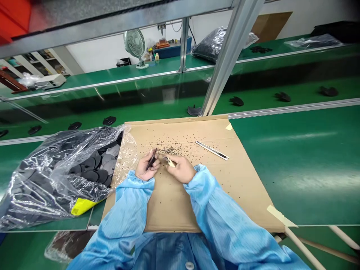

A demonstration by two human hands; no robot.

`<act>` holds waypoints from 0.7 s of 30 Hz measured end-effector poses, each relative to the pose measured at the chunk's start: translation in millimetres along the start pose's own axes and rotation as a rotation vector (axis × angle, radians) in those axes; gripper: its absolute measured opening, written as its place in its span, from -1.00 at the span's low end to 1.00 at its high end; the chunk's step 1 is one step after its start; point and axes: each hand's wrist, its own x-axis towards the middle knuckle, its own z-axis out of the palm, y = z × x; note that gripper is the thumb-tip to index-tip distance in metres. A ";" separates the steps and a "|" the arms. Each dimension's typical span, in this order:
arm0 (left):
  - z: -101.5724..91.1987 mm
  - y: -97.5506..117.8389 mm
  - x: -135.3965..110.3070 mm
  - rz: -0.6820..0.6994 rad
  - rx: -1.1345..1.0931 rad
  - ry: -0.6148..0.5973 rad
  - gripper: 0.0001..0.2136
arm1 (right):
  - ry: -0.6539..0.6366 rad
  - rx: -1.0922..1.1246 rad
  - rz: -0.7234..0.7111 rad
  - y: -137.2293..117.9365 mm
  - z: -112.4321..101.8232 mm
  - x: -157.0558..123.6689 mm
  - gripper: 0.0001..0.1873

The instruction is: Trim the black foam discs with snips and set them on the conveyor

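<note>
Both hands work close together over a sheet of brown cardboard [197,195]. My left hand [146,169] is closed around a flat black plastic part [152,159], held edge-up. My right hand [181,168] is closed on a small pale-handled tool [169,161] whose tip points at the black part. Several tiny black shavings [168,147] lie scattered on the cardboard just beyond my hands. Both arms wear light blue sleeves.
A clear plastic bag [53,176] of black and grey parts lies at the left. A utility knife [212,150] rests on the cardboard to the right. Beyond runs a green conveyor [281,108] carrying black parts, with a metal post [222,75] and a fan [135,45].
</note>
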 end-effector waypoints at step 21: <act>-4.2 -8.6 12.4 0.299 -0.005 0.161 -0.66 | 0.132 1.275 0.559 10.4 -3.6 15.9 -0.79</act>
